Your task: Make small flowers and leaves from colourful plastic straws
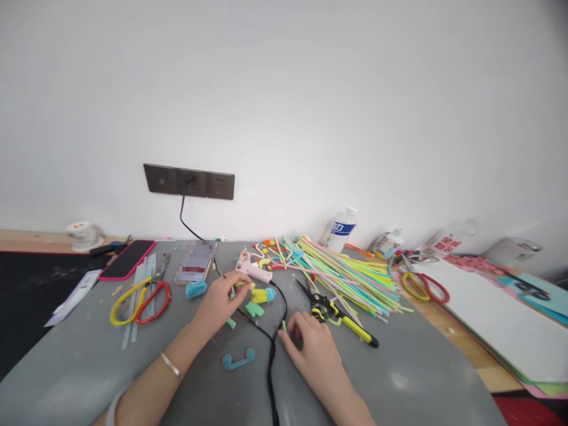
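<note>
My left hand (224,296) is closed in a pinch beside the pink glue gun (255,271). A bit of yellow shows at its fingertips, but what it grips is partly hidden. Just right of those fingers lies a yellow and blue fuzzy piece (263,295), with green fuzzy pieces (254,309) below it. My right hand (313,346) is curled low over the table, thumb and fingers round a short yellow-green pipe cleaner piece (284,326). Between my forearms rests a blue pipe cleaner piece with curled ends (238,360). A blue fuzzy bundle (196,289) sits left of my left hand.
Black cables (271,373) run between my hands. Yellow-handled pliers (350,325) and many pipe cleaners (355,278) lie right. Red-and-yellow-handled scissors (141,302), clear glue sticks (128,331) and a phone (128,259) are left. A white bottle (341,231) stands by the wall.
</note>
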### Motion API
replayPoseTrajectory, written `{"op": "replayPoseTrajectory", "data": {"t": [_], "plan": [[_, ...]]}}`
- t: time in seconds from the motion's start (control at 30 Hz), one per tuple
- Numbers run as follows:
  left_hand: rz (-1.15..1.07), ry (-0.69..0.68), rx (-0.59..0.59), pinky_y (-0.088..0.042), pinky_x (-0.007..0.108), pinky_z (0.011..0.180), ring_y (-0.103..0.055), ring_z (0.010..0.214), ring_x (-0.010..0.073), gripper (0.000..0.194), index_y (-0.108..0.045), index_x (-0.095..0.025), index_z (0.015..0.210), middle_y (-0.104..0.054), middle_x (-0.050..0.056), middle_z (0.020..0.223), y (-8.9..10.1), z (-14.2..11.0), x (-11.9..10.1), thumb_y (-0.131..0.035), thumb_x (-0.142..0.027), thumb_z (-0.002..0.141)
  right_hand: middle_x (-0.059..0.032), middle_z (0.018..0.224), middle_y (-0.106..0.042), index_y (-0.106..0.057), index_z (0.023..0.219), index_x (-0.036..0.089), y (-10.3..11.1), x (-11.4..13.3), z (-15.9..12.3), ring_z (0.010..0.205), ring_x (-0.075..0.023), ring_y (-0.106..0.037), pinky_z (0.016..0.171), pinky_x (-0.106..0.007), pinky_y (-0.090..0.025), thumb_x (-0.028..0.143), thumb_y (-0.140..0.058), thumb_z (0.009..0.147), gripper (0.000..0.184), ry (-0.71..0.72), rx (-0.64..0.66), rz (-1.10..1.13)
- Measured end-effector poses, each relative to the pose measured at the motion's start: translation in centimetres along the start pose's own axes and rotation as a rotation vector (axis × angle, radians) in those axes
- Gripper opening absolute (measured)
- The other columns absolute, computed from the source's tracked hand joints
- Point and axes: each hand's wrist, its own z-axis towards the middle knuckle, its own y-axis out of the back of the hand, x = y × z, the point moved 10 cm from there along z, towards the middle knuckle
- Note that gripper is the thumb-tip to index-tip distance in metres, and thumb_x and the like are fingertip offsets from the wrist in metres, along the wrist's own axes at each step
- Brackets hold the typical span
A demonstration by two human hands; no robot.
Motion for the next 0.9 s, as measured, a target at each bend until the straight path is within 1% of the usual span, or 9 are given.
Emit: {"op": "replayPoseTrajectory", "data": {"t": [0.1, 0.2, 0.3, 0.4, 0.47, 0.57, 0.7, 0.83, 0.9], "plan": [[-0.016, 0.015, -0.003, -0.041, 0.023, 0.059, -0.058, 0.066, 0.0136, 0.012, -0.061, -0.020, 0.091, -0.067, 0.000, 0.078, 0.1, 0.1, 0.1, -0.049, -0.024, 0.091, -0.0019, 0.071, -0.057, -0.051, 0.074, 0.020, -1.0, -0.2, 0.1, 0.064, -0.0196, -0.057, 0.059, -0.027, -0.038, 0.016, -0.052, 0.083, 0.010, -0.033, 0.067, 0.054], [-0.068, 0.044, 0.042, -0.044, 0.023, 0.061, -0.060, 0.068, 0.0141, 0.013, -0.062, -0.020, 0.091, -0.068, 0.000, 0.081, -0.3, 0.2, 0.0, -0.051, -0.026, 0.091, -0.0014, 0.071, -0.055, -0.050, 0.073, 0.020, -1.2, -0.8, 0.4, 0.063, -0.0175, -0.055, 0.058, -0.026, -0.038, 0.013, -0.046, 0.084, 0.013, -0.067, 0.116, 0.230], [-0.128, 0.078, 0.082, -0.045, 0.023, 0.063, -0.060, 0.069, 0.0139, 0.010, -0.062, -0.020, 0.090, -0.069, -0.001, 0.082, -0.8, 0.1, 0.0, -0.055, -0.027, 0.089, 0.0007, 0.067, -0.050, -0.051, 0.075, 0.021, -0.8, -1.6, 0.9, 0.060, -0.0162, -0.050, 0.057, -0.025, -0.038, 0.024, -0.047, 0.087, 0.013, -0.122, 0.126, 0.494], [-0.161, 0.091, 0.136, -0.043, 0.021, 0.059, -0.055, 0.061, 0.0118, 0.008, -0.061, -0.020, 0.085, -0.067, -0.002, 0.077, -1.6, -0.2, -0.4, -0.059, -0.028, 0.086, 0.0027, 0.063, -0.047, -0.050, 0.079, 0.021, -0.9, -2.2, 1.2, 0.056, -0.0147, -0.047, 0.052, -0.024, -0.036, 0.043, -0.052, 0.087, 0.023, -0.209, 0.129, 0.784], [-0.192, 0.093, 0.231, -0.040, 0.020, 0.056, -0.052, 0.056, 0.0107, 0.010, -0.060, -0.019, 0.084, -0.066, -0.004, 0.071, -2.8, -0.7, -0.8, -0.061, -0.029, 0.086, 0.0015, 0.067, -0.051, -0.051, 0.081, 0.021, -1.2, -1.9, 1.2, 0.056, -0.0137, -0.048, 0.050, -0.023, -0.036, 0.051, -0.055, 0.086, 0.031, -0.238, 0.157, 0.951], [-0.219, 0.062, 0.344, -0.038, 0.019, 0.055, -0.051, 0.056, 0.0102, 0.011, -0.060, -0.019, 0.083, -0.063, -0.004, 0.069, -4.3, -1.4, -1.7, -0.064, -0.029, 0.085, -0.0013, 0.078, -0.058, -0.054, 0.081, 0.020, -1.6, -0.4, 1.0, 0.060, -0.0123, -0.050, 0.052, -0.023, -0.038, 0.056, -0.060, 0.082, 0.036, -0.219, 0.238, 1.125], [-0.203, -0.006, 0.379, -0.038, 0.019, 0.057, -0.053, 0.062, 0.0114, 0.011, -0.062, -0.019, 0.082, -0.060, -0.003, 0.073, -4.8, -1.8, -2.6, -0.066, -0.029, 0.084, 0.0016, 0.069, -0.055, -0.055, 0.080, 0.019, -1.6, 1.5, 1.1, 0.057, -0.0108, -0.047, 0.055, -0.022, -0.041, 0.053, -0.065, 0.081, 0.035, -0.163, 0.265, 1.225], [-0.205, -0.058, 0.403, -0.040, 0.021, 0.062, -0.055, 0.069, 0.0132, 0.013, -0.063, -0.019, 0.081, -0.061, -0.002, 0.075, -5.3, -2.1, -3.5, -0.063, -0.031, 0.088, -0.0015, 0.083, -0.058, -0.056, 0.078, 0.019, -1.4, 2.5, 1.4, 0.063, -0.0120, -0.052, 0.059, -0.024, -0.045, 0.051, -0.065, 0.081, 0.033, -0.122, 0.234, 1.253], [-0.198, -0.065, 0.410, -0.041, 0.021, 0.063, -0.056, 0.070, 0.0139, 0.014, -0.063, -0.020, 0.082, -0.062, -0.001, 0.075, -5.4, -2.2, -3.7, -0.062, -0.033, 0.088, -0.0009, 0.080, -0.057, -0.057, 0.076, 0.019, -1.1, 2.6, 1.5, 0.064, -0.0127, -0.054, 0.061, -0.025, -0.046, 0.049, -0.067, 0.080, 0.032, -0.106, 0.219, 1.218]]}}
